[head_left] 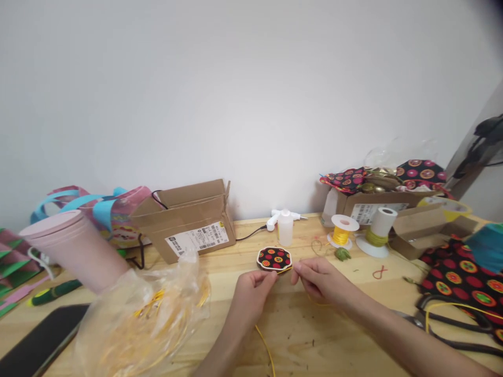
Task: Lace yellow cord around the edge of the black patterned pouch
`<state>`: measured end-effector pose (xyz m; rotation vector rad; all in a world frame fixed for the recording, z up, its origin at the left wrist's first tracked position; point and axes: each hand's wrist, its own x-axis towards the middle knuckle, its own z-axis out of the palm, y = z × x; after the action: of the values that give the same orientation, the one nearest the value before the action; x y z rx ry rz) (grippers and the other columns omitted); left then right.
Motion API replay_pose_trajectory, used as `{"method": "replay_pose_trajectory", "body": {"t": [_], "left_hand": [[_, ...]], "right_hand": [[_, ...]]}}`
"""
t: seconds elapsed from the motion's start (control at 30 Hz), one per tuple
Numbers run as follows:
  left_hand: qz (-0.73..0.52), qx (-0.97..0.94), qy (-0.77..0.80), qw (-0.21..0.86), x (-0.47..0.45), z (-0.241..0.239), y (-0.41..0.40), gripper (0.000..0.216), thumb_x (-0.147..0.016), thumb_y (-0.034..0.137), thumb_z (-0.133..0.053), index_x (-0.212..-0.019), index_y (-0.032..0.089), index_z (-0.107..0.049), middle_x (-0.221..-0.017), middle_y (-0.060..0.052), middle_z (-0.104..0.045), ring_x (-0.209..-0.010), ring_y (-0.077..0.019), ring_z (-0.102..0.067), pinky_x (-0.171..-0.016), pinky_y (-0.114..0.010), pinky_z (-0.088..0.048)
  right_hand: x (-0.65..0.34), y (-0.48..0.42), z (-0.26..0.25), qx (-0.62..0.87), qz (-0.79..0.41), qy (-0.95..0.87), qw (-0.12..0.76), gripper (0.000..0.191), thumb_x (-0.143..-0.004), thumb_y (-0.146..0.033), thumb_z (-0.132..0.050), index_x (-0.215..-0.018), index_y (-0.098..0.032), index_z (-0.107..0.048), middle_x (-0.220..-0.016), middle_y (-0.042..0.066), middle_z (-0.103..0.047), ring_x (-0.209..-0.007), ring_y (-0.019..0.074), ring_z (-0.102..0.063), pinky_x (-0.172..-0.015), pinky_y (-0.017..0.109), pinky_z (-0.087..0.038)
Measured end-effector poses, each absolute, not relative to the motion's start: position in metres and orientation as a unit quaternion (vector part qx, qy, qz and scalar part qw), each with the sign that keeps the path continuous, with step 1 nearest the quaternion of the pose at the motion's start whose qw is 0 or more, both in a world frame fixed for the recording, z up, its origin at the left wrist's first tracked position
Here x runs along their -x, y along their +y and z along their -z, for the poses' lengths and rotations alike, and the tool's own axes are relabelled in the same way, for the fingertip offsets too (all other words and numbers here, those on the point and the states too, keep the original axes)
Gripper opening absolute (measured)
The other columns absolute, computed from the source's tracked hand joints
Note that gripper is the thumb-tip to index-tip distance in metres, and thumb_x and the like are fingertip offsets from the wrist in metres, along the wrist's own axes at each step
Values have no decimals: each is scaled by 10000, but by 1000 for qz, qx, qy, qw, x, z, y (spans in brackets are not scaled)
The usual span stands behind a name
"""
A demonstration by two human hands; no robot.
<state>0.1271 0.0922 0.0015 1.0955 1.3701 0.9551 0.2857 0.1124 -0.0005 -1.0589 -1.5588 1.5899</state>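
My left hand pinches a thin yellow cord between thumb and finger; one length of it trails down the wooden table. A short stretch of the cord runs across to my right hand, whose closed fingertips grip it too. Just beyond my fingertips lies a small black fabric-covered piece with red and orange round motifs and a pale scalloped rim. The cord passes along its near edge; whether it is fixed there I cannot tell.
Behind stand a white bottle and a white glue gun. Left are a cardboard box, a plastic bag of yellow cords, a pink tumbler and a phone. Right are a yellow spool, a green spool and scissors.
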Motion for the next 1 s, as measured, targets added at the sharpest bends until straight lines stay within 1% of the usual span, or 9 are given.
{"method": "replay_pose_trajectory", "body": {"t": [0.1, 0.2, 0.33, 0.5, 0.57, 0.6, 0.73, 0.87, 1.0], "left_hand": [[-403, -492, 594, 493, -126, 4, 96, 309, -635, 406, -572, -657, 113, -669, -429, 62, -431, -420, -65, -277, -418, -186, -194], [-409, -496, 604, 470, -123, 9, 97, 301, -638, 401, -561, -631, 119, -665, -395, 75, -390, -406, -65, -262, -424, -190, -190], [-400, -469, 596, 514, -120, 7, 94, 326, -645, 433, -549, -675, 124, -647, -337, 114, -250, -338, -46, -162, -383, -191, -121], [-397, -431, 547, 597, -116, 1, 92, 340, -630, 444, -576, -730, 125, -635, -363, 128, -194, -344, -37, -98, -355, -190, -49], [-393, -434, 544, 601, -116, 2, 92, 334, -602, 425, -616, -731, 118, -643, -354, 123, -239, -343, -31, -122, -356, -181, -65], [-394, -441, 545, 594, -116, 3, 93, 332, -583, 414, -637, -725, 114, -648, -354, 111, -300, -344, -28, -163, -360, -173, -92], [-418, -461, 543, 564, -116, 11, 96, 324, -545, 401, -669, -688, 110, -667, -528, 1, -590, -473, -89, -436, -449, -182, -279], [-417, -464, 547, 558, -116, 14, 95, 321, -570, 409, -647, -687, 112, -677, -594, -24, -640, -578, -153, -517, -522, -223, -348], [-427, -459, 542, 560, -117, 12, 95, 297, -571, 383, -653, -674, 105, -669, -587, -15, -628, -535, -115, -483, -495, -200, -325]], "right_hand": [[-286, 112, 0, 403, -617, -586, 336, 388, -720, -506, -433, -602, -143, -505, -298, -110, -272, -274, 27, -163, -302, 166, -121], [-287, 112, 0, 419, -606, -589, 333, 373, -731, -491, -423, -603, -149, -502, -302, -109, -273, -273, 32, -172, -301, 168, -123], [-290, 115, -2, 433, -558, -623, 337, 374, -744, -469, -421, -615, -137, -535, -324, -98, -284, -302, 37, -194, -324, 171, -130], [-294, 118, -5, 426, -542, -627, 363, 377, -748, -466, -420, -681, -126, -567, -360, -95, -282, -342, 44, -194, -353, 179, -133], [-294, 119, -4, 420, -549, -624, 366, 363, -749, -460, -432, -698, -127, -566, -369, -97, -280, -346, 44, -193, -352, 181, -128], [-294, 118, -3, 417, -555, -619, 366, 355, -748, -457, -440, -695, -128, -563, -370, -99, -275, -347, 43, -189, -351, 182, -122], [-291, 118, 2, 406, -589, -587, 379, 321, -747, -433, -468, -681, -132, -555, -364, -108, -237, -349, 38, -152, -351, 185, -82], [-291, 119, 5, 405, -628, -535, 395, 298, -731, -425, -491, -702, -134, -552, -335, -123, -213, -324, 30, -118, -338, 183, -61], [-291, 119, 5, 407, -653, -499, 399, 311, -723, -442, -497, -737, -135, -549, -334, -128, -223, -313, 25, -96, -326, 181, -50]]}}
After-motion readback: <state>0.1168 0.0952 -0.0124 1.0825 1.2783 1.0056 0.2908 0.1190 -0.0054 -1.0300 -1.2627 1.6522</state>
